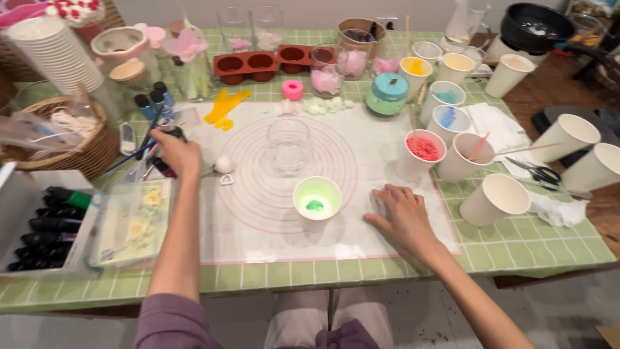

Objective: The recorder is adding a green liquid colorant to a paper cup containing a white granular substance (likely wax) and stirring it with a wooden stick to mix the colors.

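A white silicone mat printed with pink rings covers the middle of the green checked table. At the rings' centre stands a clear glass; just below it sits a paper cup with green dye inside. The right hand lies flat and unclenched on the mat, right of that cup. The left hand, at the mat's left edge, seems closed around a small dark bottle, though blur hides the fingers.

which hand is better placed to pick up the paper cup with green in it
Right, probably: the right hand lies flat on the mat just beside the paper cup, while the left hand is off among the small bottles.
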